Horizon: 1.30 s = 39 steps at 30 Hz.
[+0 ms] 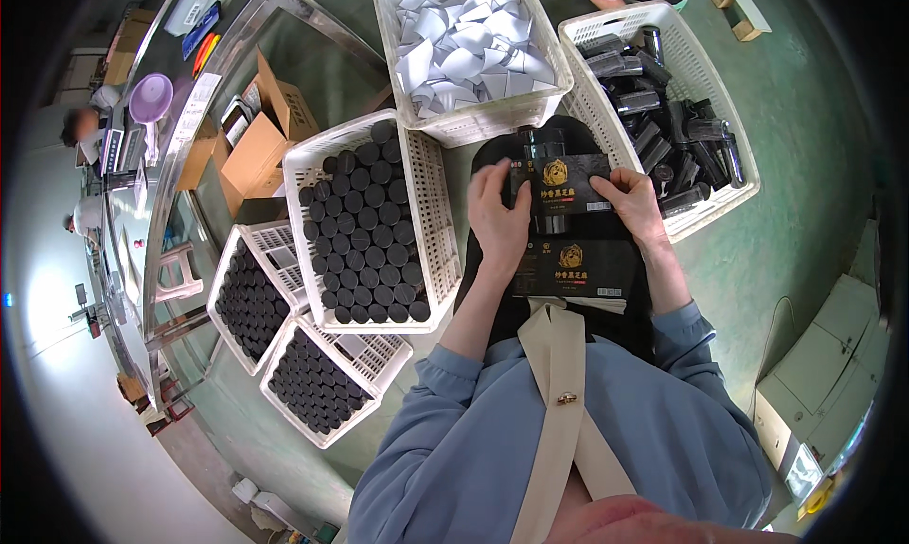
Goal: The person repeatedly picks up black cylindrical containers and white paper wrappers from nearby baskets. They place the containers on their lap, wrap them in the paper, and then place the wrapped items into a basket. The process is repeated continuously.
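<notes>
Fingers (492, 179) of the left hand (499, 220) curl over the left edge of a black carton (561, 186) with a gold emblem, gripping it; the right hand (632, 203) clasps the carton's right edge, its thumb laid on the printed face. A dark bottle (543, 146) stands partly inside the carton, its top showing above the carton's upper edge. Both hands hold this just above the lap, where a stack of flat black cartons (578, 269) with the same gold emblem lies on a dark apron.

Far left, a long steel counter (166, 194) carries a purple bowl (151, 99) and small items too blurred to tell. Beside it sits an open cardboard box (256, 142). Nearer the person, three white plastic crates hold upright black-capped bottles packed tightly: a large one (431, 198) just left of the left forearm, and two smaller ones (270, 246) (374, 355) lower left. Ahead of the hands, a white crate (473, 123) is heaped with folded white paper leaflets (464, 47). To the right, another white crate (705, 80) holds dark bottles lying loosely in a jumble. A cream strap crosses the person's blue shirt. Green floor (805, 146) shows beyond the right crate.
</notes>
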{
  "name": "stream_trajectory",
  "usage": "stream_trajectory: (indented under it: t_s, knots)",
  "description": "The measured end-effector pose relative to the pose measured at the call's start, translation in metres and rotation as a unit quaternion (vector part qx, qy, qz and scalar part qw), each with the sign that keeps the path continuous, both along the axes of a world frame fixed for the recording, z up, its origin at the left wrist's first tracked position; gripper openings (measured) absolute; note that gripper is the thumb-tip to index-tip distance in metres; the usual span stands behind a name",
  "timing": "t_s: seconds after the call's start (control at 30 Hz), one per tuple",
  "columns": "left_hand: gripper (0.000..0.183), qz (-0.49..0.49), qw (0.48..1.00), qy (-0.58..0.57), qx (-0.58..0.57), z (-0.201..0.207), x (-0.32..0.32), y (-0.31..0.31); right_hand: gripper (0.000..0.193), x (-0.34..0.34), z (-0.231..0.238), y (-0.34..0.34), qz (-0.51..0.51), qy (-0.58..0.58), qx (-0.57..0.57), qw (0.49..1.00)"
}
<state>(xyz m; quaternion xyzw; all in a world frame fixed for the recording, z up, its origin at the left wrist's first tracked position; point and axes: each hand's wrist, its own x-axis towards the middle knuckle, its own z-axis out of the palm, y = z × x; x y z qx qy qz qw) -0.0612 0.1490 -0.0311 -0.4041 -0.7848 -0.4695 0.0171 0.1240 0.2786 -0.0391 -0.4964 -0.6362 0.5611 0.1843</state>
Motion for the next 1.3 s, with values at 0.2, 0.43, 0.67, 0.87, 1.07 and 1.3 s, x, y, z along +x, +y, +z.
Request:
stream_trajectory:
  t_s: [0.2, 0.43, 0.67, 0.87, 1.07, 1.3]
  knots:
    - [0.026, -0.027, 0.959, -0.259, -0.109, 0.004, 0.02, 0.0, 0.029, 0.0, -0.005, -0.001, -0.008, -0.002, -0.005, 1.0]
    - [0.053, -0.082, 0.93, -0.349, -0.087, 0.001, 0.027, 0.01, 0.026, -0.003, 0.0, -0.002, -0.007, 0.017, -0.017, 1.0]
    - [0.05, -0.199, 0.686, -0.69, 0.114, 0.019, 0.022, -0.003, 0.023, -0.016, 0.042, -0.011, 0.035, 0.208, -0.168, 0.963]
    - [0.076, -0.357, 0.349, -0.847, 0.184, 0.031, 0.024, -0.03, 0.1, -0.038, 0.085, -0.003, 0.19, 0.277, -0.216, 0.917]
    - [0.081, -0.415, 0.294, -0.835, 0.208, 0.049, 0.021, -0.039, 0.079, -0.08, 0.108, -0.008, 0.24, 0.306, -0.266, 0.882]
    - [0.063, -0.093, 0.871, -0.424, 0.228, 0.033, -0.01, -0.028, 0.072, -0.132, 0.122, -0.056, 0.285, 0.014, 0.318, 0.904]
